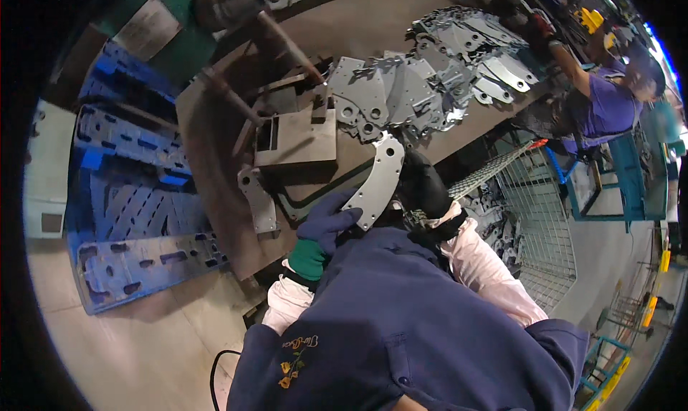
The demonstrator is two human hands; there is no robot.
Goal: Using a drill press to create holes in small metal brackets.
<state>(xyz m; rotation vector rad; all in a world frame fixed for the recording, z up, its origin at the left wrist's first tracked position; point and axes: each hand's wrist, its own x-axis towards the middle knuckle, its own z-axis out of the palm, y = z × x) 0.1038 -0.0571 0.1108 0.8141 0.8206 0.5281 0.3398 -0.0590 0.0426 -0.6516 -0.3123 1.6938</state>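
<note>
A curved grey metal plate (378, 182) with holes is held upright in front of my body. My left hand (328, 221), in a dark blue glove with a green cuff, is closed on its lower end. Beside the plate's right edge is my right hand (423, 185) in a black glove; its fingers are hidden, so its grip does not show. Ahead of my left hand stands a block-shaped metal fixture (304, 142) on the bench. A second curved plate (258, 199) lies at the fixture's left, near the bench's front edge.
Piles of similar metal plates (401, 88) cover the bench (215, 135) toward the far right. A wire-mesh basket (548, 228) with metal parts stands at my right. Blue plastic pallets (136, 146) are at the left. Another person (609, 106) works at the far right.
</note>
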